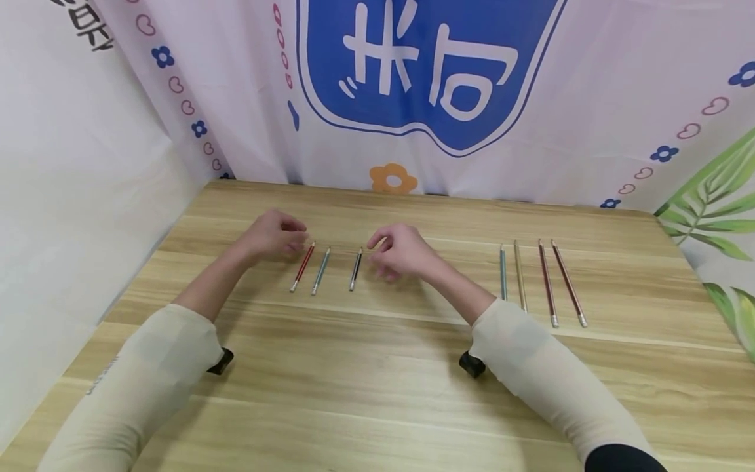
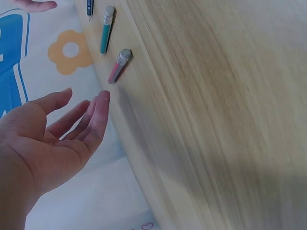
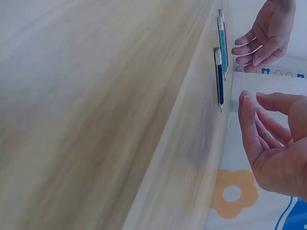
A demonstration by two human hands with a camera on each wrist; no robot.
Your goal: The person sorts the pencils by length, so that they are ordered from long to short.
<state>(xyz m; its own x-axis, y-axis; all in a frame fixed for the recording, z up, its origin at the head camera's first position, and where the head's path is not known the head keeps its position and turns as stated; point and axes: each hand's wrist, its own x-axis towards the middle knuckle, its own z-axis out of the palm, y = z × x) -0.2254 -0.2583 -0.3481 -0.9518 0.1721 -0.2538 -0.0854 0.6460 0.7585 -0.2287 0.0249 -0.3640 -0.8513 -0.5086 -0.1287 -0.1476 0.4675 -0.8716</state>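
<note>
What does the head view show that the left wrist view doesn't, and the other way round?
Only head: four pencils at far right and both sleeves.
Only left wrist: the left grip from its palm side.
Both: the red pencil, the teal pencil beside it, the dark pencil, orange flower, table and both grips, the right grip only partly in left wrist.

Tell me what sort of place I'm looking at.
Probably a staged indoor tabletop workspace: a wood-grain table stands in front of a printed backdrop, and pencils lie on it in two separate groups.
</note>
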